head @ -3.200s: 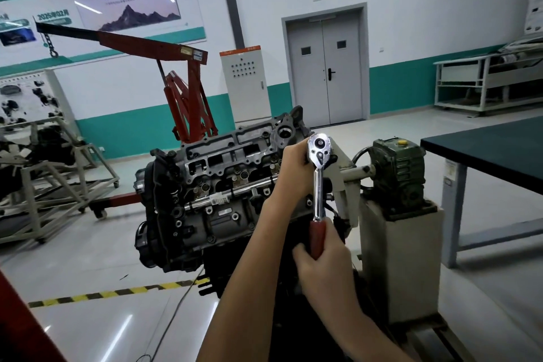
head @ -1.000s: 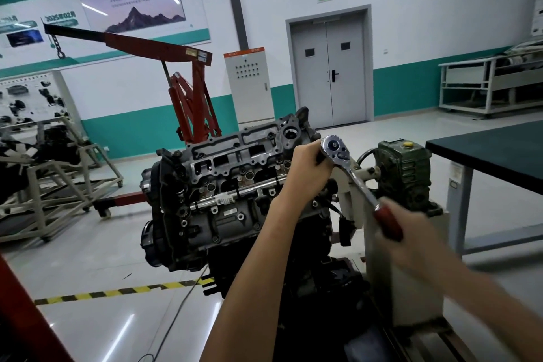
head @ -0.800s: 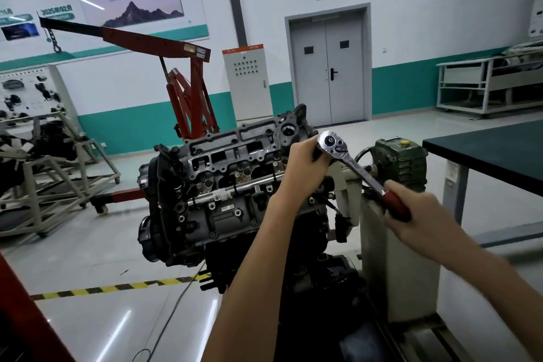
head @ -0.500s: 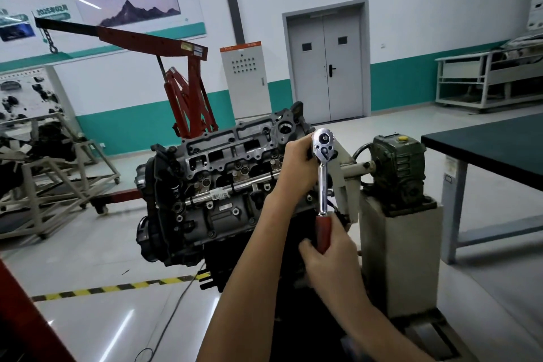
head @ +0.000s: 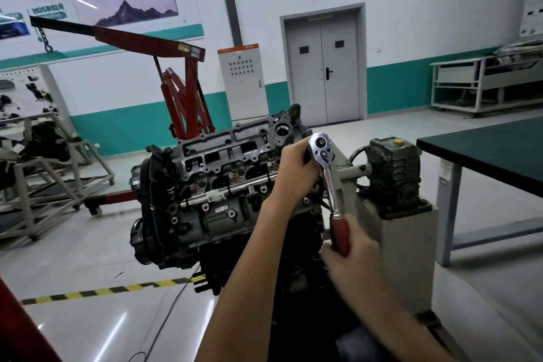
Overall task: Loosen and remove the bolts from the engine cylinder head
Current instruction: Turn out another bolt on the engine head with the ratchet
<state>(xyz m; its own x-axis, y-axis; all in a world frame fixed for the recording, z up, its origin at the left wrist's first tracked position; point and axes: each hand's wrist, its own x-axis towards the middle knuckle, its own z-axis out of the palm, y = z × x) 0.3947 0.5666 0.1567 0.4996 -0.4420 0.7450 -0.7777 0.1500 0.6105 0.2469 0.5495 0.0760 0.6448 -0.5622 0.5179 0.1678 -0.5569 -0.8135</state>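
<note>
At the near end of the grey cast-metal engine cylinder head (head: 223, 161), which sits tilted on its stand at mid-frame, a chrome ratchet wrench with a dark red grip (head: 330, 182) hangs nearly straight down from its round drive end. The left hand (head: 296, 173) has its fingers curled around that drive end from behind, steadying it. The right hand (head: 352, 247), blurred, is clenched around the red grip. The bolt being worked is hidden behind the left hand and the wrench end, so I cannot tell how far out it is.

The main risk, as I judge it, is the socket tipping off the bolt. A hard pull on the grip with the drive end not held square would round the bolt or send the right knuckles into metal. A freed bolt could also drop into the dark engine below if the left hand lets go too soon.

Room for the swing is uneven. The cream painted steel bracket (head: 345, 185) stands just behind the wrench shaft, and the green cast gearbox (head: 393, 173) on its cream pedestal (head: 408, 258) is near on the right. Toward the person the space is open. The dark green-topped table (head: 484, 156) is well apart.
</note>
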